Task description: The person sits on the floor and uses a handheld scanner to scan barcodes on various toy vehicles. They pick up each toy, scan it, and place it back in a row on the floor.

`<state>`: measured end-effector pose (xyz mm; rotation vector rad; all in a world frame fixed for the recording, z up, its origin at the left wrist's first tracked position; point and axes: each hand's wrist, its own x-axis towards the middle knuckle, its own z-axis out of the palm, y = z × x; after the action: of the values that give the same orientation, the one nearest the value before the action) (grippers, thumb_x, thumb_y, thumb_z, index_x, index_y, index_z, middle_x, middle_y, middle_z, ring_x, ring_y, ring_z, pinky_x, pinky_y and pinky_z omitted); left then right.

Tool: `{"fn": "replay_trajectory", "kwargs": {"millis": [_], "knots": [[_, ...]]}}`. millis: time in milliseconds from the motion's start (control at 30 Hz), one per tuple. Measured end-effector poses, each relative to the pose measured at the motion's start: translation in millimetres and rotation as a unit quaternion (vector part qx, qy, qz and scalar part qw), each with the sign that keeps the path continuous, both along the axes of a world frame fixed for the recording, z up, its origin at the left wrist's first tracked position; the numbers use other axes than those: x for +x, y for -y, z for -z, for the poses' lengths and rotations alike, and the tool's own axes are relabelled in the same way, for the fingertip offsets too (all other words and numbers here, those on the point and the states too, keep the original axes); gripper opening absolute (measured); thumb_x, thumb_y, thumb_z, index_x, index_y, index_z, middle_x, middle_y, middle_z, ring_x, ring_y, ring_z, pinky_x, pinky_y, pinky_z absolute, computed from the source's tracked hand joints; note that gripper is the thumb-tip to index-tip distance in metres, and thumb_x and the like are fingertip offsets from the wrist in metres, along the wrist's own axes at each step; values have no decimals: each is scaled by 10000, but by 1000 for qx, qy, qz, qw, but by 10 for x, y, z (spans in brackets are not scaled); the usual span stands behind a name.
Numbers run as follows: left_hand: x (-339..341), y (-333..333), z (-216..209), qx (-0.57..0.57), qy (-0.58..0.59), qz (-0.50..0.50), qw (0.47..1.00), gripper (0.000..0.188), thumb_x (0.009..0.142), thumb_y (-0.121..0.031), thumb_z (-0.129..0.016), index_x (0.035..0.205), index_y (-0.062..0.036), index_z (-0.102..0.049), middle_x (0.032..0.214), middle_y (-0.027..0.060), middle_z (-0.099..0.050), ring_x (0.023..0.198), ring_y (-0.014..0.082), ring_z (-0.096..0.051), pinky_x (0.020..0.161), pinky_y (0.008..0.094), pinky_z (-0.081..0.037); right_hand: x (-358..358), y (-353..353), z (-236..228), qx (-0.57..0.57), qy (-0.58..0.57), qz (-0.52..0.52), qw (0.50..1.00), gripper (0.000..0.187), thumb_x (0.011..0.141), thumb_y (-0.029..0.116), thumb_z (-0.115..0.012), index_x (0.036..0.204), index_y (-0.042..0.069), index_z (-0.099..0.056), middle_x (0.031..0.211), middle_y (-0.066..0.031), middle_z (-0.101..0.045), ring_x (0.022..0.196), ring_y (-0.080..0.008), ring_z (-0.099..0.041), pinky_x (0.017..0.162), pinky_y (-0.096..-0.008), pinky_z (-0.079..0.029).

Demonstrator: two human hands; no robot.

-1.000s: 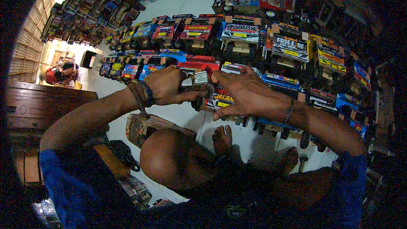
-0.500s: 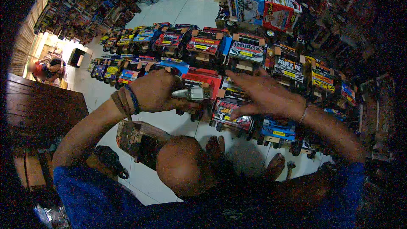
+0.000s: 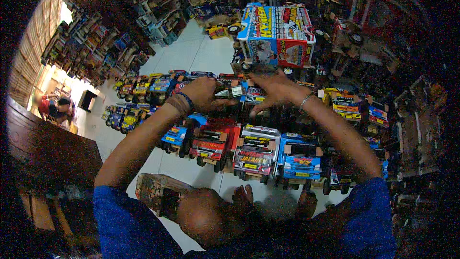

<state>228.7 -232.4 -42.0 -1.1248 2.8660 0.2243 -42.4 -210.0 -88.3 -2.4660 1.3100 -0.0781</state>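
My left hand (image 3: pixel 201 92) is closed around a small silvery-grey object (image 3: pixel 231 92), whose exact kind I cannot make out. It is held above the back row of toy trucks. Level with it, my right hand (image 3: pixel 277 90) has its fingers apart and thumb spread, over a white-and-blue toy truck (image 3: pixel 254 97) of that row. Whether the fingers touch the truck I cannot tell. Nearer to me, in the front row, stand a red toy truck (image 3: pixel 209 145), a white-and-pink one (image 3: pixel 256 149) and a blue one (image 3: pixel 299 159).
A large toy box truck (image 3: pixel 275 33) stands behind the rows. Shelves of toy trucks (image 3: pixel 160 0) line the back wall. At left is a dark wooden cabinet (image 3: pixel 48 136). My bent knee (image 3: pixel 201 213) is near, and a person (image 3: pixel 56 105) sits by the bright doorway.
Both hands have reached farther forward, from over the front row to the back row. The left still holds the silvery-grey object. The view has tilted up, so the trucks appear lower.
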Motion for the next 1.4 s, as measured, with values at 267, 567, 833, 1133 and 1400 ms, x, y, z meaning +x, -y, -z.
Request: {"fn": "replay_trajectory", "kwargs": {"millis": [267, 567, 833, 1133, 1400], "knots": [[-221, 238, -38, 34, 79, -45, 995, 737, 855, -732, -624, 1066, -36, -735, 869, 280, -712, 848, 453, -702, 831, 514, -565, -14, 189, 308, 0, 74, -19, 997, 1303, 639, 794, -769, 1579, 54, -252, 1504, -193, -507, 1378, -404, -486, 1086, -724, -295], [-542, 150, -312, 73, 142, -92, 983, 739, 845, -745, -633, 1216, -109, -685, 888, 272, -722, 875, 447, -712, 811, 503, -572, -39, 152, 396, -24, 102, 6, 994, 1225, 645, 781, -767, 1551, 87, -323, 1515, -186, -492, 1374, -408, -489, 1097, -713, -303], [-516, 269, -281, 104, 136, -71, 983, 775, 837, -766, -624, 1160, -66, -708, 922, 290, -720, 889, 472, -706, 822, 521, -563, -39, 173, 342, 11, 110, -3, 994, 1195, 619, 781, -779, 1506, 83, -388, 1506, -185, -496, 1361, -420, -496, 1080, -723, -325], [-491, 346, -235, 133, 143, -76, 978, 838, 818, -807, -604, 1133, -37, -701, 942, 306, -715, 913, 474, -703, 834, 521, -560, -44, 202, 340, 35, 101, -5, 994, 1175, 599, 776, -796, 1461, 63, -438, 1426, -192, -567, 1312, -425, -535, 1043, -677, -373], [-497, 379, -217, 131, 141, -67, 979, 833, 823, -796, -613, 1134, -27, -696, 964, 307, -714, 939, 460, -705, 845, 501, -558, -37, 201, 417, 3, 122, -3, 993, 1131, 588, 802, -782, 1383, 50, -495, 1342, -188, -621, 1258, -408, -581, 1002, -652, -394]]}}
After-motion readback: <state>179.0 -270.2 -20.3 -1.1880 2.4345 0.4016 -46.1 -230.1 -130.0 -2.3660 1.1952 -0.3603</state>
